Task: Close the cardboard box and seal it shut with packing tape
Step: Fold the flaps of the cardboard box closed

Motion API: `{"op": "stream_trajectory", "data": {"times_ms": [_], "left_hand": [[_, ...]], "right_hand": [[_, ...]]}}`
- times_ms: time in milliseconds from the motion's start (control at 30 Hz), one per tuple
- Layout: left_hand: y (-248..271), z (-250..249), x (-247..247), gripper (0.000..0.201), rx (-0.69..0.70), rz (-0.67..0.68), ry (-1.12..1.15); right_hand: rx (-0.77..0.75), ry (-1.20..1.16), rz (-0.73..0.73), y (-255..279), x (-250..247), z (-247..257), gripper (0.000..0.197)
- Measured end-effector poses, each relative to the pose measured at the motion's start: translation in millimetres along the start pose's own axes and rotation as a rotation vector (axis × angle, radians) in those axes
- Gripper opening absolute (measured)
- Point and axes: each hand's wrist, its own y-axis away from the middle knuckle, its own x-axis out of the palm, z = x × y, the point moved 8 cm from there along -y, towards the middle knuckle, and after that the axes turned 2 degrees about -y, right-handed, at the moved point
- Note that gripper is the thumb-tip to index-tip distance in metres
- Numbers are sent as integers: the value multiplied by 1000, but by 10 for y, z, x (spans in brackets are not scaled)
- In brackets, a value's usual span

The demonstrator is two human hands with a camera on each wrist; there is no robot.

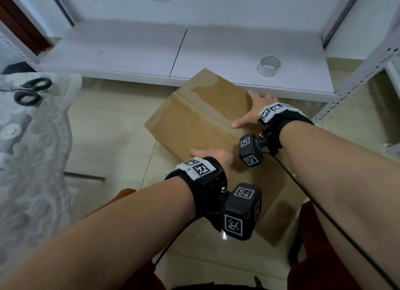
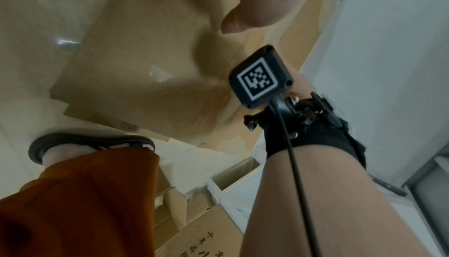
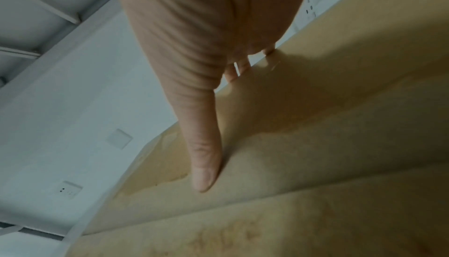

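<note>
Head view, left to right: black scissors (image 1: 32, 90) lie on a lace cloth (image 1: 32, 142) well out beyond the left hand (image 1: 213, 156), which rests flat with relaxed fingers on the near corner of the cardboard box (image 1: 194, 118). That box sits on the floor directly under both hands, flaps down, its centre seam running diagonally from the far left toward the near right, between the two hands. To the right, the right hand (image 1: 253, 111) lies spread on the far flap, thumb stretched along it, fingertips at the far edge. Beyond and just right of the right hand, on the low white shelf (image 1: 151, 49), stands the roll of packing tape (image 1: 269, 66). Judging from this, the right hand is the nearer one to fetch it while the left hand pins the flaps.
</note>
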Motion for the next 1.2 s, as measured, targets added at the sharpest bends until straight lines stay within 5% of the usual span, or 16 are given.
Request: {"op": "stream_trajectory", "data": {"times_ms": [100,200,333,433,633,733,900,1033,1200], "left_hand": [[-24,11,40,83,13,-15,-71],[-93,-107,148,55,94,183,-237],[-139,-409,-31,81,172,-59,-309],[-104,-670,-286,80,290,-281,-652],[-141,-1205,-109,58,708,-212,-1179],[-187,-1382,7,74,823,-201,-1200],[-308,-1464,-94,107,693,-174,-1239],[-434,-1557,-288,130,589,-125,-1268],[-583,-1698,-480,137,554,-113,-1180]], "right_hand": [[10,-3,5,-20,36,-66,125],[31,-37,-13,-22,59,-115,122],[60,-109,-13,-6,122,-242,111],[64,-147,-23,15,198,-293,110],[183,-200,-85,115,265,-419,114],[333,-255,-127,223,271,-657,110],[640,-395,-156,478,385,-1176,118],[835,-729,-180,618,606,-1374,134],[842,-909,-222,690,572,-1214,128]]}}
